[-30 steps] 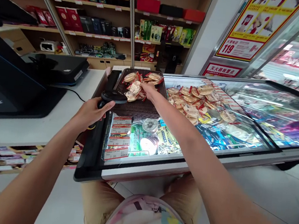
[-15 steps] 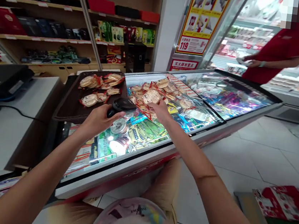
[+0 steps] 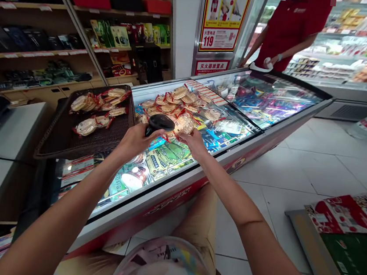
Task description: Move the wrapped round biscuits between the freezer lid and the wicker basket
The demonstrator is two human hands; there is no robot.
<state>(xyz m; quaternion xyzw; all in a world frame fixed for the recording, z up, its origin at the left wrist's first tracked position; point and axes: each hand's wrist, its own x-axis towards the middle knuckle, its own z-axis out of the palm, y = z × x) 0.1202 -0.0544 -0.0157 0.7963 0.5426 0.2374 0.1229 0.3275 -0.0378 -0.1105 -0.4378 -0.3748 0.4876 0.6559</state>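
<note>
My left hand is closed round the handle of a black handheld barcode scanner, its head pointing right. In my right hand is a clear packet of round, pale flat biscuits, with red trim on the wrapper. The scanner's head is close beside this packet; whether they touch I cannot tell. Behind both hands, a heap of similar packets lies on the glass top of a chest freezer. More such packets lie in a dark brown woven basket at the left.
A white counter with a black device and cable stands at the left. Shelves of boxed goods line the back. A person in a red shirt stands beyond the freezer's far end. Cartons sit on the floor at the right.
My view has shifted right. The scanner and the held packet have come closer together. The person in red has moved closer to the freezer's far end, a hand now down at its edge.
</note>
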